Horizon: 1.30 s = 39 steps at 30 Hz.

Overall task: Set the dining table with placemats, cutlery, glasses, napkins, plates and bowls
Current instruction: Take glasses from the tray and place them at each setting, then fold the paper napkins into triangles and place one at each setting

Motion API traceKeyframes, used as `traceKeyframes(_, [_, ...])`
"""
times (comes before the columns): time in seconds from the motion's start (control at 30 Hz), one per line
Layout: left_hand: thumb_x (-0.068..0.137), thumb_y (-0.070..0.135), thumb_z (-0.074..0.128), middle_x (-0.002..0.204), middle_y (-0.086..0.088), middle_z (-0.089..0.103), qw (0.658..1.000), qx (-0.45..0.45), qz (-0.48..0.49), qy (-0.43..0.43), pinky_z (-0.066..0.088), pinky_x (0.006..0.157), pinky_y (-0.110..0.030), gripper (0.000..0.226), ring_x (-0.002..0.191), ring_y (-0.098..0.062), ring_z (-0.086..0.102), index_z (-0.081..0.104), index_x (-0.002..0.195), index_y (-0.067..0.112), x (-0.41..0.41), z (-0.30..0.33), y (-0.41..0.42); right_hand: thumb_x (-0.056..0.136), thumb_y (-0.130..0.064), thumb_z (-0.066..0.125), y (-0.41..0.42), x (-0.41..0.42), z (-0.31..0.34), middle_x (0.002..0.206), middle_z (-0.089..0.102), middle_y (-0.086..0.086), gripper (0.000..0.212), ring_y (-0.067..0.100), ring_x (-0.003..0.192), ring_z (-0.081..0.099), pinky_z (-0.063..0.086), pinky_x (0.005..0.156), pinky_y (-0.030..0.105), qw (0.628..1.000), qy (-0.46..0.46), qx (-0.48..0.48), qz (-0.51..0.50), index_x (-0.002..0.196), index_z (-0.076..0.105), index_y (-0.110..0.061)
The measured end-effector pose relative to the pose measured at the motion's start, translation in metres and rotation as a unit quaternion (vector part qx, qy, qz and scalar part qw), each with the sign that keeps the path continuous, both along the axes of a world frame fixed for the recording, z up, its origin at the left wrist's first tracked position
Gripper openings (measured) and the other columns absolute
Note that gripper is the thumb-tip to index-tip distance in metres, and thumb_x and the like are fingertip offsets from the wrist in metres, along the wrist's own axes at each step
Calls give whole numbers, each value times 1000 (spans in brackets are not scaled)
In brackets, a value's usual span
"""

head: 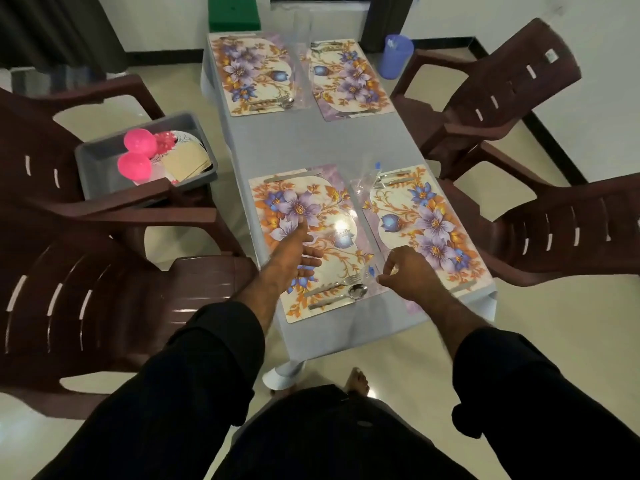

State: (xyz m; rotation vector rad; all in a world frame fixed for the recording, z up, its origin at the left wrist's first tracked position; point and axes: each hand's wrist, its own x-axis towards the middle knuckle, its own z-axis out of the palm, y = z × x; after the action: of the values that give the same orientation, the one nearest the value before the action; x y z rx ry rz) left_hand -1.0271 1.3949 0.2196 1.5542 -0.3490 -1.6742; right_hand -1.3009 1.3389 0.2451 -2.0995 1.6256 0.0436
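Over at nine o'clock, the grey tub (104, 157) sits on a chair's arms, loaded with two pink bowls (136, 152), a plate (187, 140) and what look like napkins (187, 162) — none of that is on the table yet. Moving in: the left hand (294, 258) hovers flat over the near-left mat (304, 237), fingers straight and spread, holding nothing. That mat has a knife along its far edge and a fork, spoon (356, 292) and knife along its near edge. Just right of it, at five o'clock on the table (329, 143), the right hand (407, 271) curls its fingers round a clear glass (375, 271) at the near-left corner of the near-right mat (429, 223) — placing it or lifting it, I cannot tell. A second glass (365, 183) stands between the two near mats at their far end, beside more cutlery. Up at twelve o'clock, two more mats (256, 74) with cutlery, and a tall glass (301, 60) between them.

So: mats down, cutlery down, glasses nearly done by my reckoning; napkins, plates and bowls remain.

The table is a narrow grey one on pale glossy tiles, ringed by dark brown plastic chairs (512, 88). A blue jug (394, 57) is at one o'clock, a green stool (233, 13) at the far wall, dark curtains in the corners.
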Motion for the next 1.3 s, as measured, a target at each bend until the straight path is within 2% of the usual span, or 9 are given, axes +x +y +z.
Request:
traceKeyframes(0.1, [101,76,39,117,-20,74,1000,-3,2,-6,59,93,-46,75,104,-34,73,61,129,11,6,0,4,78,-36,90,2,-1,-2,105,60,-4,29,15,101,58,44,84,26,1000,4,2,-9,75,64,-25])
traceKeyframes(0.27, [98,80,39,110,-18,77,1000,-8,19,-16,62,76,-38,76,101,-34,76,64,124,13,10,8,13,74,-55,90,-3,0,0,112,60,-3,40,13,101,56,43,84,27,1000,-8,2,-4,80,64,-25])
traceKeyframes(0.37, [100,79,37,100,-13,79,999,-8,37,-29,60,78,-38,71,94,-29,76,66,119,17,9,14,25,79,-66,80,3,3,4,120,58,2,48,19,108,58,50,90,36,996,-52,-70,11,92,64,-23])
traceKeyframes(0.43, [101,77,38,99,-12,78,998,-3,52,-36,58,78,-38,66,90,-27,75,67,116,19,6,16,37,82,-72,70,11,8,4,121,58,4,54,27,105,62,55,84,43,987,-74,-139,41,101,63,-21])
traceKeyframes(0.53, [103,72,43,95,-9,78,994,6,81,-67,54,71,-35,62,81,-24,72,67,118,17,1,19,59,84,-71,63,20,23,3,132,58,9,60,35,116,61,52,86,49,971,-89,-194,111,115,63,-19])
traceKeyframes(0.73, [101,72,47,103,-10,77,974,35,185,-124,55,77,-38,60,90,-25,72,67,115,18,-15,28,130,83,-68,57,48,63,6,144,54,13,66,37,135,52,39,108,58,950,-76,-182,242,129,62,-21])
traceKeyframes(0.97, [96,78,50,103,-12,80,937,94,309,-135,59,81,-44,67,93,-29,76,68,116,17,-48,25,252,79,-70,55,119,71,1,135,56,7,67,33,128,54,41,106,54,917,-127,-146,348,129,60,-25])
traceKeyframes(1.13, [100,75,47,109,-11,78,906,115,378,-151,59,77,-40,64,97,-26,76,65,121,17,-46,49,336,85,-72,56,174,98,13,150,48,5,71,30,140,46,37,113,56,886,-110,-115,436,140,50,-27])
traceKeyframes(1.3, [101,73,48,111,-9,76,899,105,379,-194,60,79,-40,62,102,-26,73,67,121,17,-34,56,407,88,-71,57,236,129,19,147,48,5,72,31,136,48,38,112,55,858,-107,-109,490,142,46,-26])
